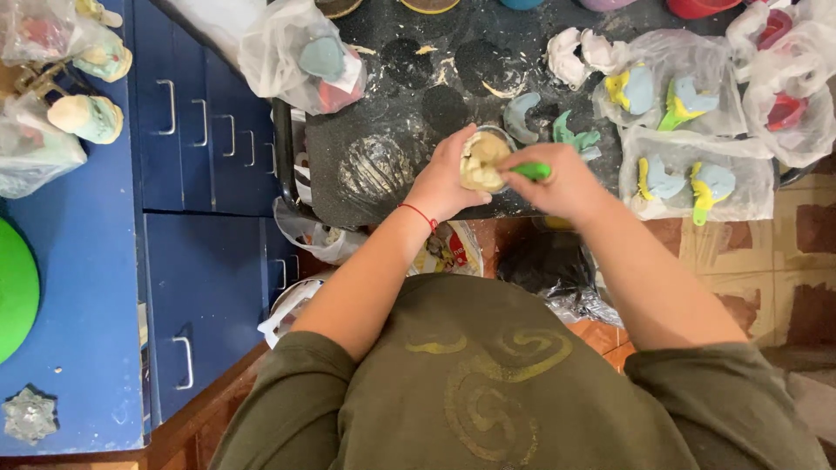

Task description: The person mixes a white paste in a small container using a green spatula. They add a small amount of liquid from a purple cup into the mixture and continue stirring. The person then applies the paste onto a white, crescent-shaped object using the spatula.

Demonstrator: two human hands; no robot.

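Both hands meet at the near edge of the dark tabletop [409, 78]. The left hand [444, 178] has its grip clamped around a small bowl of pale yellowish paste [482, 163], cupping it from the side with the fingers wrapped over the rim. The right hand [564, 181] has its grip closed on a green-handled tool [531, 171], whose working end lies in the paste; the blade itself cannot be made out. A thin red cord [420, 214] circles the left wrist.

Going from large to small around them: a blue cabinet with drawers and metal handles [205, 130] stands to the left of the tabletop, and a blue surface [78, 331] further left carries a green round disc [16, 292] at its edge. The tabletop is dusted with white powder and shows round dark patches. On its right side lie several clear plastic bags holding blue and yellow moulded pieces [697, 178], well apart from the bowl. Another clear bag with teal and red contents [305, 57] sits at the upper left corner. Just beyond the bowl rest a grey-blue curved piece [520, 117] and a green curved piece [570, 135], near the hands but not touching them. White lumps [576, 54] lie further back.
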